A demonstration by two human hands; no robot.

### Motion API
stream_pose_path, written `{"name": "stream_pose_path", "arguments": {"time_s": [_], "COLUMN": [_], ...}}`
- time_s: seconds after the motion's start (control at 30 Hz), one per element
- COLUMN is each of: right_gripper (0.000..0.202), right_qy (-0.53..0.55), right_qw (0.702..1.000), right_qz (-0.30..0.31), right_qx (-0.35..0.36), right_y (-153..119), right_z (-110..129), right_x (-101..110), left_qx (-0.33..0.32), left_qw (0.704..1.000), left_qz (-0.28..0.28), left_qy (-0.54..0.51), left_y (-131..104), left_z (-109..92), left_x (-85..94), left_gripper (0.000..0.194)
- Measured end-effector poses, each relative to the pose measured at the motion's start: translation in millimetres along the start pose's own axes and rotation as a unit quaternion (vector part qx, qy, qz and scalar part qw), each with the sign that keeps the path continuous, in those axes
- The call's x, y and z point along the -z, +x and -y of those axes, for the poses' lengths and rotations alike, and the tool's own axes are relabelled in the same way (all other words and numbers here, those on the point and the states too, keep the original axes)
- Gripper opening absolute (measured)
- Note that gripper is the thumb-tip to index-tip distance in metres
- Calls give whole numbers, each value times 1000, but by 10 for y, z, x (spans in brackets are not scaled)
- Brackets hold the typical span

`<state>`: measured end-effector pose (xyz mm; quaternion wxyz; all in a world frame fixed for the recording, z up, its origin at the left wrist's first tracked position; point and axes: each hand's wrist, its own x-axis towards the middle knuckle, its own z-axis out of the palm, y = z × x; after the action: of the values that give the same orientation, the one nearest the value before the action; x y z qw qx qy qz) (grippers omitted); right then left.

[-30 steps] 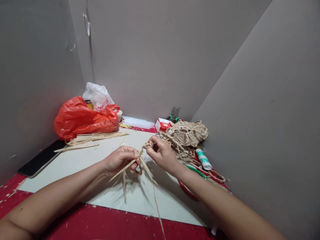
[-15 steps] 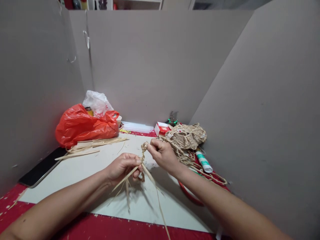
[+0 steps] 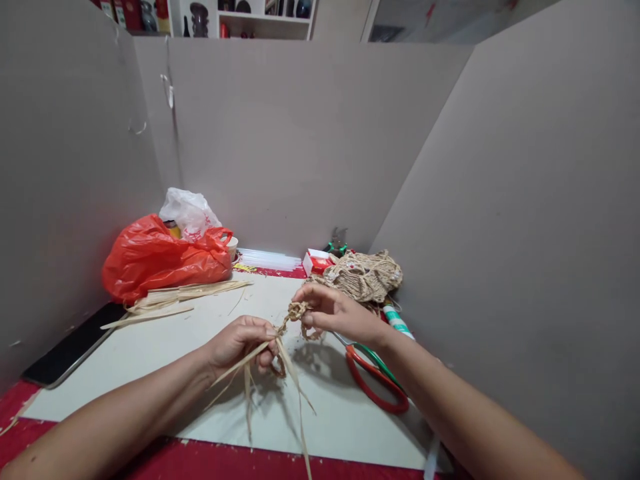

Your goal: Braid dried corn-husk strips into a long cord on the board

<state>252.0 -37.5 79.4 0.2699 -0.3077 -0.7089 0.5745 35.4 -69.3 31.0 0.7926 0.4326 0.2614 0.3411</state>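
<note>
My left hand point(image 3: 247, 343) pinches a braided straw cord where loose pale strands point(image 3: 290, 367) fan out downward and toward me. The knotted, looped part of the braid point(image 3: 299, 311) rises to the right, and my right hand point(image 3: 330, 310) has its fingers around it. Another bit of braid hangs below my left fingers. Both hands are above the white board point(image 3: 200, 407). Scissors with red and green handles point(image 3: 375, 380) lie under my right forearm, partly covered by it.
Behind the left forearm are flat straw strips point(image 3: 185, 293), a dark phone point(image 3: 75, 343) and a red plastic bag point(image 3: 165, 260). At the back right sit a coiled braid bundle point(image 3: 367, 273), a red-white box point(image 3: 317, 262) and a teal-white tube point(image 3: 397, 322). Grey panels point(image 3: 300, 133) enclose the table.
My right hand has lowered and its fingers have spread more around the looped braid, which now tilts to the right. The scissors show more. The view has shifted slightly.
</note>
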Motion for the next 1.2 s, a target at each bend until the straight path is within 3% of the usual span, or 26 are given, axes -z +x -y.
{"name": "stream_pose_path", "arguments": {"time_s": [0.13,0.27,0.47,0.5,0.57,0.63,0.7,0.8,0.9,1.07,1.2], "right_gripper": [19,18,2,2,5,11,18,25,26,26,30], "right_qy": [-126,-306,-408,-404,-331,-192,-60,36,78,106,85], "right_qw": [989,937,888,890,922,969,994,997,994,988,975], "right_qz": [-50,-97,-121,-131,-136,-102,-51,-17,-32,-87,-180], "right_qx": [52,136,174,168,145,113,81,58,66,73,95], "right_y": [50,90,125,129,124,89,25,-66,-71,7,-95], "right_z": [-122,-207,-298,-300,-275,-202,-101,33,81,90,179], "right_x": [-48,-163,-195,-180,-145,-112,-94,-105,-149,-177,49], "left_qx": [13,19,26,25,16,-6,-38,-79,-68,-53,-120], "left_qw": [1000,1000,999,999,999,998,996,993,996,997,985], "left_qz": [-10,-24,-38,-43,-51,-64,-80,-86,-60,-47,-116], "left_qy": [-13,4,3,-1,-8,-8,0,12,23,8,-33], "left_y": [21,28,23,27,32,24,-5,-69,-117,-177,-280], "left_z": [48,101,135,129,88,-6,-138,-320,-372,-391,-693], "left_x": [-9,-1,6,7,14,28,39,27,-24,-89,19], "left_gripper": [17,18,19,20,21,20,19,19,20,17,12]}}
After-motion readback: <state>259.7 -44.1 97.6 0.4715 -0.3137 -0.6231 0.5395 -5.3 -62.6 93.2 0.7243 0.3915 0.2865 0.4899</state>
